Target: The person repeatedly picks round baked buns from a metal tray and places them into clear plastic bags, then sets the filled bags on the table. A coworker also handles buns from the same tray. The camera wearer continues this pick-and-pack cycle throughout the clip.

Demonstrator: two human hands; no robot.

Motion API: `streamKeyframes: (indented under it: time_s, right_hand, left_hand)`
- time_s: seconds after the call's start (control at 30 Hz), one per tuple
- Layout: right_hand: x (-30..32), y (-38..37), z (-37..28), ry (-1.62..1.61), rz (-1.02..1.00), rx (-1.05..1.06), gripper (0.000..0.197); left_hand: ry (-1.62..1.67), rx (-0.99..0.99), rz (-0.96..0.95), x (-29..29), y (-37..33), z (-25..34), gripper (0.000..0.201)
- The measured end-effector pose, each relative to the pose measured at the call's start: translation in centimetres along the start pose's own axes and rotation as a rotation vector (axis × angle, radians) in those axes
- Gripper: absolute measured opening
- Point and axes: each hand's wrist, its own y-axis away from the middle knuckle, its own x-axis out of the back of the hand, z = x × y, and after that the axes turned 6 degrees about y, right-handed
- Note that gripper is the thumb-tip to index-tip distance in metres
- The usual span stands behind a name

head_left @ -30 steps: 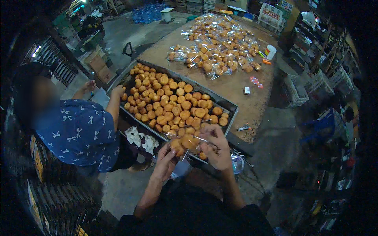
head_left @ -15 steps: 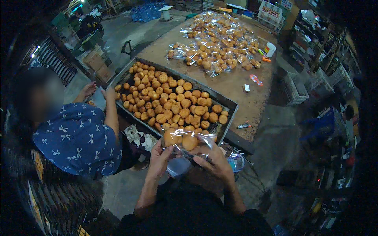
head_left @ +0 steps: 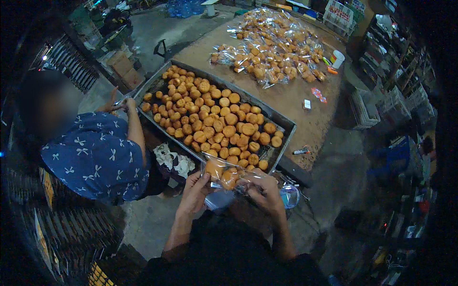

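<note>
Between my hands, just over the near edge of a metal tray (head_left: 281, 150), is a clear plastic bag (head_left: 223, 171) with round golden-brown buns in it. My left hand (head_left: 194, 190) is closed on the bag's left side, thumb on top. On its right side my right hand (head_left: 264, 190) grips the bunched plastic, its fingers curled. Many loose buns (head_left: 210, 121) of the same kind fill the tray. Beyond it, a heap of filled clear bags of buns (head_left: 274, 47) covers the far part of the table (head_left: 305, 128).
To my left stands a co-worker in a blue patterned shirt (head_left: 95, 155), hands by the tray's left end. White cloths (head_left: 174, 159) lie between us. On the table's right are a white tub (head_left: 337, 59), a small white box (head_left: 306, 104) and a marker-like tube (head_left: 300, 151). Crates (head_left: 365, 109) stand further right.
The bag in my hands has tilted and its plastic is drawn flatter to the right. My right fingers have curled closer in. The co-worker's hands have shifted, and the whole view has turned slightly.
</note>
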Motion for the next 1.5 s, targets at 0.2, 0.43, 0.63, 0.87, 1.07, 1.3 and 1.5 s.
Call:
streamKeyframes:
  time_s: [0.2,0.43,0.63,0.87,1.07,1.3,1.5]
  right_hand:
    - [-0.1,1.5,1.4,-0.030,0.078,-0.079,0.023]
    - [-2.0,2.5,4.3,-0.172,-0.100,-0.072,0.045]
    - [-2.4,2.7,5.0,-0.032,-0.186,-0.126,0.048]
    - [-2.3,0.9,4.4,0.016,-0.098,-0.074,0.046]
    - [-3.9,0.5,1.9,-0.227,-0.272,-0.384,0.048]
    - [-3.7,-0.4,4.0,-0.035,-0.248,-0.240,0.038]
    - [-5.2,-0.3,4.7,0.068,-0.273,-0.023,0.033]
  left_hand:
    - [0.110,0.021,-0.127,0.3,0.2,-1.2,0.040]
    - [-0.212,0.139,-0.039,1.0,-0.5,-3.7,0.044]
    - [0.022,0.162,0.017,2.0,-1.1,-5.4,0.042]
    - [0.222,0.150,-0.001,1.2,-1.6,-3.5,0.043]
    - [0.120,0.237,-0.058,1.4,-2.2,-1.7,0.045]
    - [-0.041,0.076,0.048,2.9,-2.5,-1.7,0.043]
    - [-0.171,0.062,-0.066,3.8,-2.5,-1.9,0.045]
